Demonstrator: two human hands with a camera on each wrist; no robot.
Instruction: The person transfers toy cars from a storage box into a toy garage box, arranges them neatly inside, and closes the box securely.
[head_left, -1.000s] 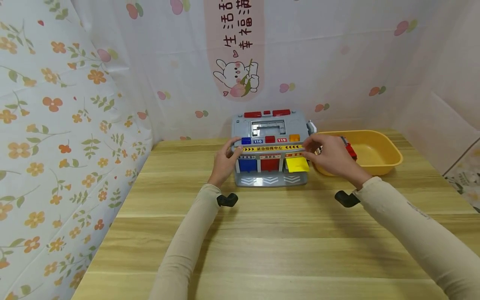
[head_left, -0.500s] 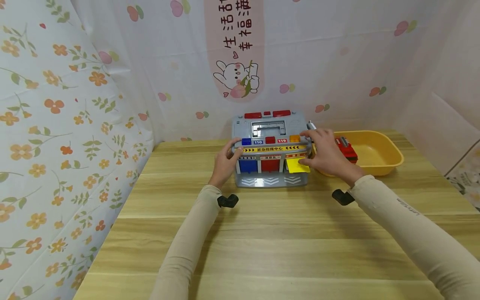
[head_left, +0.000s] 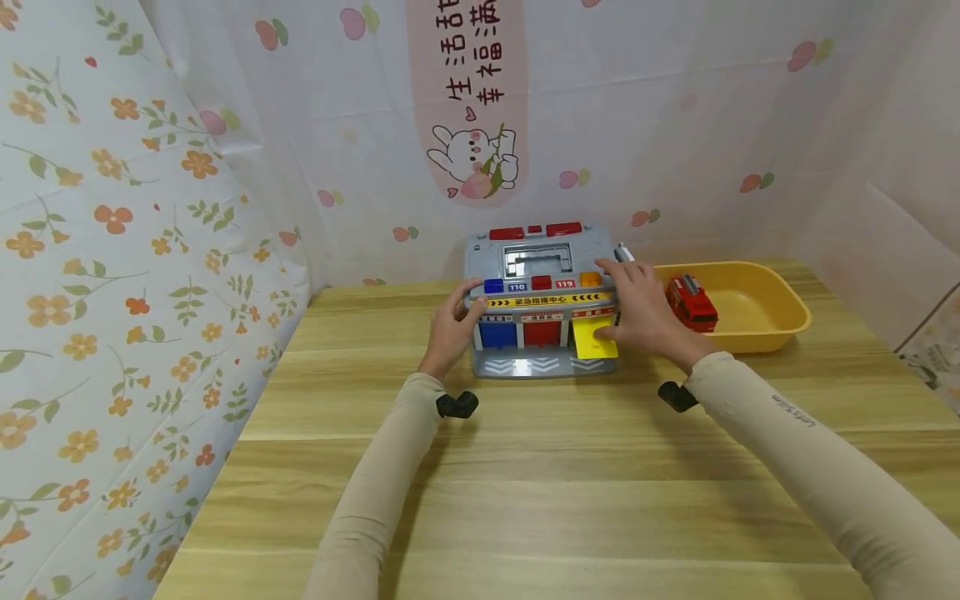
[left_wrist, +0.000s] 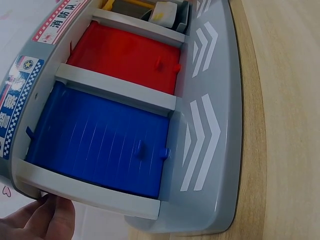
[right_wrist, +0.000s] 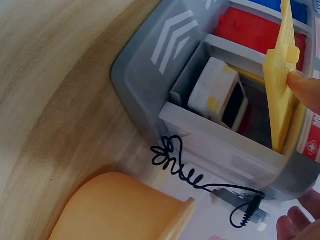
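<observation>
A grey toy garage (head_left: 534,363) stands against the back of the table, with blue (head_left: 497,334), red (head_left: 542,333) and yellow (head_left: 596,340) doors in front. My left hand (head_left: 447,335) holds its left end, thumb on the front; only some fingers (left_wrist: 57,217) show in the left wrist view. My right hand (head_left: 641,310) is at the right end, its thumb pressing the yellow door, which is swung up and out. One of its fingers lies near the orange roof light. Inside the bay behind that door sits a white toy vehicle (right_wrist: 215,92) with yellow marks.
A yellow plastic tub (head_left: 757,341) stands to the right of the garage, holding a red toy fire truck (head_left: 692,303). A coiled black cord (right_wrist: 172,160) hangs at the garage's right side. Patterned cloth covers the wall behind and at left.
My right hand has moved from the yellow front strip down onto the yellow door, and the door has tilted lower. The fire truck shows more fully. The left hand stays in place.
</observation>
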